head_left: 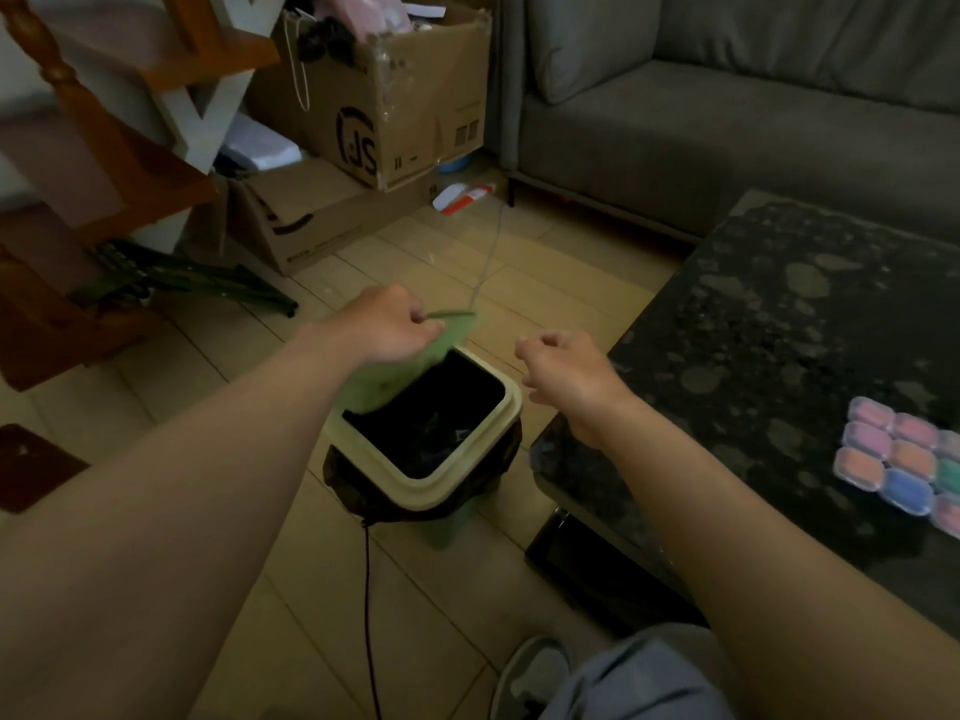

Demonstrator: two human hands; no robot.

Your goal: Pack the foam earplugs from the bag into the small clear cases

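Foam earplugs [860, 467] sat in the small clear cases [909, 492] on the dark table [769, 324], pink, orange, blue and green. The left hand [387, 324] gripped the green bag [366, 387] over the bin [447, 492], so packing looked nearly done. The right hand [566, 371] hung loose and held nothing. A cardboard box [395, 111] showed letters like "SF", upside down

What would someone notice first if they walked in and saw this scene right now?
The two outstretched arms in the middle draw the eye: the left hand grips a blurred green bag over the open waste bin on the floor, while the right hand hangs beside it, fingers loosely curled, holding nothing. At the right edge, a cluster of small clear cases filled with pink, orange, blue and green sits on the dark table.
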